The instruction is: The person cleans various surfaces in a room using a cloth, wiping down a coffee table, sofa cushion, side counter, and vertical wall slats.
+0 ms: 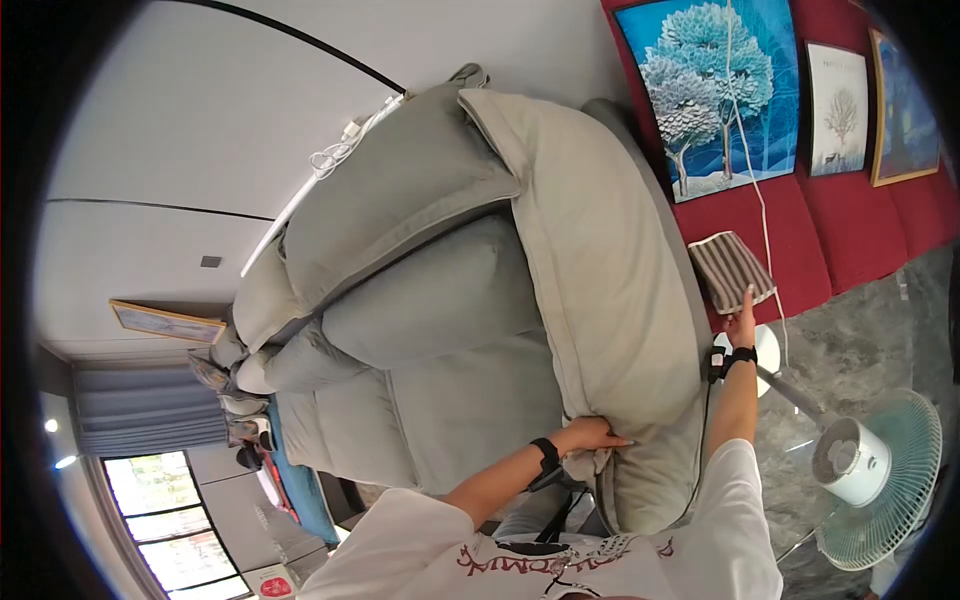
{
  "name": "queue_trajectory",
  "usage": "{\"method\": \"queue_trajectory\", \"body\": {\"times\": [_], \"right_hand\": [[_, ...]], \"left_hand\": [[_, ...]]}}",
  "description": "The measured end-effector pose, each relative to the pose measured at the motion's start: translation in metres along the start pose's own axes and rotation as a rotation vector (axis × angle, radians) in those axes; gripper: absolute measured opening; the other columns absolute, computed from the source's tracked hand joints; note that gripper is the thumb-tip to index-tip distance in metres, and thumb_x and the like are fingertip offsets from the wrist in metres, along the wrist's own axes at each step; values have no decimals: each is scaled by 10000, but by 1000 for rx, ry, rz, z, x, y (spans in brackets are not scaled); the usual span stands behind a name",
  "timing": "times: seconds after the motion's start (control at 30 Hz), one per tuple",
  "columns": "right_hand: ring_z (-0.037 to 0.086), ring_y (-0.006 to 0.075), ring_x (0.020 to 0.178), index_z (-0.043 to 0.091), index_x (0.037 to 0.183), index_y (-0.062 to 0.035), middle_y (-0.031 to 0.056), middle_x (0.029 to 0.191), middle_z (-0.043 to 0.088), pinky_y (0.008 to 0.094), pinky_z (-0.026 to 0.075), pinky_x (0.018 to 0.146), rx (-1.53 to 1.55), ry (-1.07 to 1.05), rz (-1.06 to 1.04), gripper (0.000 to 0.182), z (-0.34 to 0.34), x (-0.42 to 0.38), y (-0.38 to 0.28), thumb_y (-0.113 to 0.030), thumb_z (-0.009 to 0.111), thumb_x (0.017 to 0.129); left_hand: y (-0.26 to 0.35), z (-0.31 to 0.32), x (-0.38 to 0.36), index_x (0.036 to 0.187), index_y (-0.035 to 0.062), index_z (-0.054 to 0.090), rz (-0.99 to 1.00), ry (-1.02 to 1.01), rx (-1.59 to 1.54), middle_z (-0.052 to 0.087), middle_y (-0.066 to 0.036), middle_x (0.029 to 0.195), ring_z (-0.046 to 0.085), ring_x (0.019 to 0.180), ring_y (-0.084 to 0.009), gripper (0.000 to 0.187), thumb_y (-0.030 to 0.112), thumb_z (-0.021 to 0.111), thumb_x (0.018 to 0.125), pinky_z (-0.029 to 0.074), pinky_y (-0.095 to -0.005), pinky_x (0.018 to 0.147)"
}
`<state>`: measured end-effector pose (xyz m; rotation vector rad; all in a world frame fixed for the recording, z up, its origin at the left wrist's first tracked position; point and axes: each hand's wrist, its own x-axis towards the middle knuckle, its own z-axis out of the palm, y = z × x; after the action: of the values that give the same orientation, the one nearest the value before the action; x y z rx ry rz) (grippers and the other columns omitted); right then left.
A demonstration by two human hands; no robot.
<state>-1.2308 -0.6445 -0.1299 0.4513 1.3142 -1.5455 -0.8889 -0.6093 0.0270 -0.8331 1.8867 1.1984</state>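
Observation:
A long grey sofa [470, 400] fills the middle, with a thick light-grey padded armrest [620, 290] along its right side. My left hand [592, 436] is at the near end of that armrest, its fingers closed on a bunched bit of the grey cover. Out to the right, my right hand [742, 322] grips the lower edge of a brown-and-cream striped cloth [732, 270]. The cloth is spread fairly flat beside the armrest, in front of the red seat. Both wrists carry black bands.
A red sofa [790, 235] holds a blue tree picture [712, 95], a white tree picture [838, 110] and a wood-framed picture [905, 110]. A standing fan [865, 465] is at right, near a hanging white cord [765, 220]. White cables [335, 155] lie behind the grey sofa.

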Motion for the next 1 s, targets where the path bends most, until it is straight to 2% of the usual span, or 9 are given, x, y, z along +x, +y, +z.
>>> {"method": "queue_trajectory", "body": {"times": [0.17, 0.3, 0.43, 0.53, 0.57, 0.7, 0.83, 0.93, 1.0], "right_hand": [[492, 138, 552, 602, 702, 4, 53, 608, 564, 293, 396, 520, -660, 126, -717, 383, 27, 0, -15, -377, 640, 687], [513, 118, 582, 621, 785, -3, 71, 595, 583, 305, 408, 562, -1127, 139, -713, 355, 76, -66, -59, -346, 636, 695], [509, 91, 556, 626, 800, -10, 49, 576, 571, 259, 394, 521, -1162, 193, -943, 291, 115, -180, -97, -288, 626, 716], [543, 134, 590, 611, 850, 7, 18, 666, 582, 222, 413, 554, -542, -42, -865, 240, 119, -253, -88, -208, 604, 743], [555, 131, 646, 586, 873, -2, 28, 727, 584, 219, 430, 592, -414, -38, -573, 220, 124, -293, -85, -184, 599, 751], [570, 146, 738, 542, 924, 5, 49, 798, 577, 264, 464, 612, 77, -256, -494, 309, 119, -344, -26, -241, 612, 752], [548, 123, 657, 535, 868, 4, 35, 690, 538, 274, 479, 651, -430, -141, -136, 307, 81, -364, 59, -291, 560, 784], [508, 110, 561, 506, 761, -8, 20, 626, 492, 319, 488, 676, -894, -317, -276, 254, 62, -415, 85, -255, 494, 817], [463, 101, 492, 448, 623, -33, 5, 552, 435, 356, 485, 680, -609, -496, -209, 275, 70, -480, 71, -208, 439, 835]], "left_hand": [[2, -2, -7, 732, 12, 622, 81, 91, -115, 602, -155, 747, 571, 736, -300, 671, 642, 393, 714, 443, -355, 673], [12, -18, -23, 742, 28, 627, 21, 38, -50, 607, -142, 761, 570, 756, -290, 667, 652, 395, 706, 436, -347, 691], [-9, 1, -10, 718, -6, 617, 91, 120, -130, 589, -187, 725, 573, 734, -289, 701, 659, 397, 701, 434, -347, 674], [-8, -6, -30, 707, -16, 614, 51, 144, -195, 584, -196, 698, 569, 696, -308, 684, 633, 398, 723, 429, -360, 659], [-14, -1, -33, 708, -20, 610, 65, 176, -228, 582, -197, 690, 566, 684, -317, 672, 616, 396, 737, 426, -367, 652], [-55, 15, -38, 693, -37, 592, 95, 294, -328, 569, -184, 655, 555, 649, -302, 640, 560, 379, 784, 420, -367, 630], [-97, 39, -77, 683, -19, 597, -10, 579, -467, 584, -176, 672, 565, 662, -301, 594, 525, 387, 797, 418, -364, 631], [-159, 70, -95, 680, -28, 593, -26, 656, -644, 587, -173, 674, 569, 667, -284, 593, 514, 385, 803, 416, -362, 631], [-186, 88, -113, 698, -37, 595, -97, 660, -667, 588, -178, 680, 571, 677, -281, 598, 512, 383, 803, 415, -362, 632]]}}
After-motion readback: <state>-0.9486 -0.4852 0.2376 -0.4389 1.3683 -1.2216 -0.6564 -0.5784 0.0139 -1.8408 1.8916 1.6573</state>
